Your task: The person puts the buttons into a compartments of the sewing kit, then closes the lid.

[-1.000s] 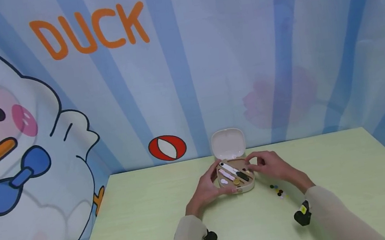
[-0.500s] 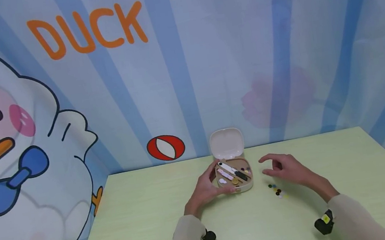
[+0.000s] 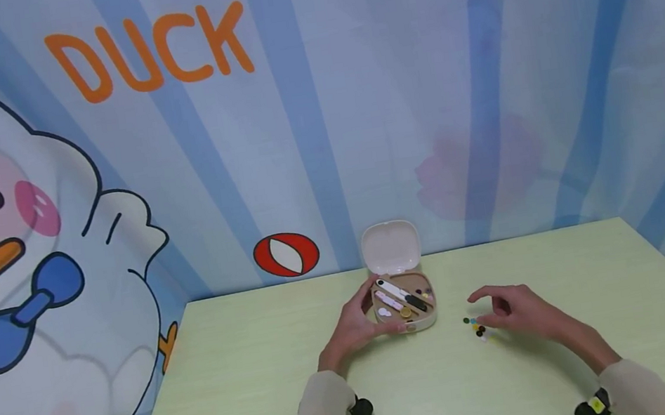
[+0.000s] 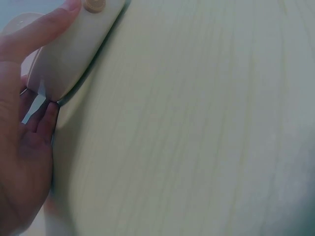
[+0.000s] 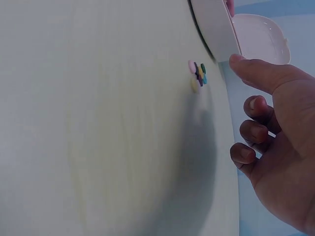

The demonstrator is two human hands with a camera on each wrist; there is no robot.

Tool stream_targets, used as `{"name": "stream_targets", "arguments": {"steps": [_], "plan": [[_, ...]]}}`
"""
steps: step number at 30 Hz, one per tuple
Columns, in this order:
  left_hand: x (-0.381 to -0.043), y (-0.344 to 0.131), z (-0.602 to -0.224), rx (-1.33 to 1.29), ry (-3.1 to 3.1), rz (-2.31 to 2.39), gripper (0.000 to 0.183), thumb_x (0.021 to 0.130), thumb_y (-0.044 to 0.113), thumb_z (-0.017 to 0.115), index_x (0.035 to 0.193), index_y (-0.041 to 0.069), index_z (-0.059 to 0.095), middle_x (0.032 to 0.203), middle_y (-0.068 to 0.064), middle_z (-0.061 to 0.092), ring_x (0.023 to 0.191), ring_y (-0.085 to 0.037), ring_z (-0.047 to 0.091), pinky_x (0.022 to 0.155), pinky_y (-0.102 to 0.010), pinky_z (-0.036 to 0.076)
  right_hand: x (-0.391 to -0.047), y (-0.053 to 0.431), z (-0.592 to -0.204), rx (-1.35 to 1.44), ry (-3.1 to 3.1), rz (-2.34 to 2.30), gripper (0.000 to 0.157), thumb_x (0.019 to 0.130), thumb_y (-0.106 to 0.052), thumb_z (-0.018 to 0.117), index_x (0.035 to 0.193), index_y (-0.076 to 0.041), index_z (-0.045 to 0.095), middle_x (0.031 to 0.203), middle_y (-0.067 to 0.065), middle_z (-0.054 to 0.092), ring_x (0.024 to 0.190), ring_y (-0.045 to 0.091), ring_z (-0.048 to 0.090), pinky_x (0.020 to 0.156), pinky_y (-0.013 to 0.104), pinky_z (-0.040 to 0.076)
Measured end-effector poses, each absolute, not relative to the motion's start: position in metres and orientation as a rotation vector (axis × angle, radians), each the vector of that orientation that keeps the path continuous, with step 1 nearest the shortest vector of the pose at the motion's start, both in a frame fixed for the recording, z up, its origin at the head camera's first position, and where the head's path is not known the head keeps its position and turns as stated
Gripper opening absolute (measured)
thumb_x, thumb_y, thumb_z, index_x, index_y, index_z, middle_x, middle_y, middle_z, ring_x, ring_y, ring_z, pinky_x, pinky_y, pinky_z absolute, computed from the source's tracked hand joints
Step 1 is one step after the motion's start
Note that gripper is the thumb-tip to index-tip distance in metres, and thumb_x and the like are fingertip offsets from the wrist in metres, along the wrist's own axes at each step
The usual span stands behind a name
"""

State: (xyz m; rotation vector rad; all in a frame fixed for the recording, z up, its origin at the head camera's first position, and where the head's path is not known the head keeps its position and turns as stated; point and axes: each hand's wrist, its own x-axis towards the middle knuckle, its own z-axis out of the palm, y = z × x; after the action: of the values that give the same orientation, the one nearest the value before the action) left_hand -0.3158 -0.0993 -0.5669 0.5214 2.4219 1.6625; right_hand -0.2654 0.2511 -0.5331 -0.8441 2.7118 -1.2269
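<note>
A small cream case (image 3: 428,322) stands with its lid (image 3: 391,249) raised at the back. My left hand (image 3: 355,325) grips its left side, thumb along the front wall near a round brown knob (image 4: 94,5). Inside lie a white-and-black slim tool (image 3: 402,293), a pinkish-white stick (image 3: 387,300), a gold round piece (image 3: 405,311) and several small buttons (image 3: 425,294). Right of the case, several coloured buttons (image 3: 479,331) lie in a cluster on the table. Over them hovers my right hand (image 3: 522,312), thumb and forefinger apart with nothing between them, other fingers loosely curled.
The pale green table (image 3: 236,384) ends at the back against a blue striped cloth (image 3: 354,91) printed with a duck. The raised lid stands close before this cloth. Black wrist cameras (image 3: 362,410) sit at both sleeves.
My right hand has left the case's right side and moved right and nearer to me, to the loose buttons. My left hand keeps its grip on the case.
</note>
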Motion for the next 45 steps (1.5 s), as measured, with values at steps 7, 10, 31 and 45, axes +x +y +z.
{"name": "stream_targets", "arguments": {"steps": [7, 10, 31, 45], "plan": [[-0.317, -0.1, -0.568, 0.522, 2.425, 1.668, 0.106, 0.076, 0.028, 0.096, 0.162, 0.029, 0.035, 0.163, 0.002, 0.04, 0.147, -0.022, 0.041, 0.121, -0.043, 0.036, -0.252, 0.261, -0.541, -0.78, 2.713, -1.204, 0.035, 0.094, -0.022, 0.079, 0.125, -0.008, 0.07, 0.068, -0.01, 0.049, 0.059, 0.002, 0.041, 0.052, 0.023, 0.038], [-0.318, -0.1, -0.57, 0.516, 2.435, 1.653, 0.106, 0.075, 0.03, 0.096, 0.162, 0.029, 0.035, 0.162, 0.003, 0.041, 0.147, -0.021, 0.041, 0.121, -0.042, 0.036, -0.247, 0.265, -0.547, -0.792, 2.733, -1.201, 0.032, 0.094, -0.021, 0.08, 0.122, -0.009, 0.07, 0.067, -0.012, 0.047, 0.059, 0.001, 0.04, 0.052, 0.022, 0.038], [-0.316, -0.1, -0.566, 0.516, 2.439, 1.648, 0.107, 0.076, 0.03, 0.096, 0.163, 0.029, 0.034, 0.163, 0.003, 0.039, 0.148, -0.022, 0.041, 0.121, -0.04, 0.035, -0.241, 0.262, -0.558, -0.817, 2.732, -1.212, 0.009, 0.096, -0.02, 0.077, 0.103, -0.015, 0.075, 0.065, -0.013, 0.048, 0.058, 0.0, 0.041, 0.053, 0.022, 0.04], [-0.317, -0.1, -0.567, 0.521, 2.433, 1.646, 0.108, 0.075, 0.031, 0.096, 0.163, 0.028, 0.033, 0.163, 0.002, 0.039, 0.148, -0.022, 0.04, 0.121, -0.042, 0.035, -0.241, 0.263, -0.556, -0.774, 2.79, -1.148, 0.005, 0.094, -0.013, 0.078, 0.094, -0.017, 0.075, 0.066, -0.012, 0.049, 0.061, 0.001, 0.043, 0.057, 0.022, 0.041]]}}
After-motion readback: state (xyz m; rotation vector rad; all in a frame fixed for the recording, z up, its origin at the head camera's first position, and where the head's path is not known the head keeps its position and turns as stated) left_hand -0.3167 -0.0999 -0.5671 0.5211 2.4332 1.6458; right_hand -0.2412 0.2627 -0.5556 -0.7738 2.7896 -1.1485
